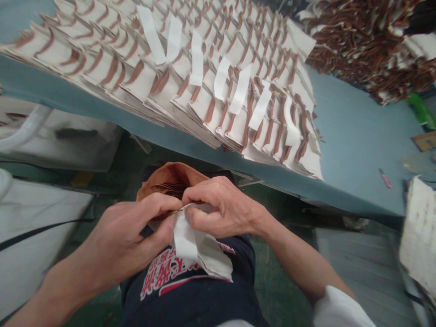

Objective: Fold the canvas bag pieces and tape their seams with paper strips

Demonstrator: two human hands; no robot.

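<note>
Over my lap, both hands pinch the edge of a brown leather-like piece (185, 171) with a pale backing. My left hand (136, 231) grips the edge from the left between thumb and fingers. Close beside it, my right hand (221, 206) pinches the same edge, its thumb on the near side. A white strip (185, 238) hangs down from between the hands, over a pale flap (214, 256) of the piece. The exact spot where the fingertips meet is partly hidden. Beneath lies a dark apron (190, 304) with red and white lettering.
Overlapping rows of pale, brown-edged pieces (112, 68) cover much of the blue-grey table (361, 131). Several loose white strips (197, 56) lie across them. At the back right rises a heap of brown pieces (361, 41). A small pinkish tool (385, 178) lies at the right.
</note>
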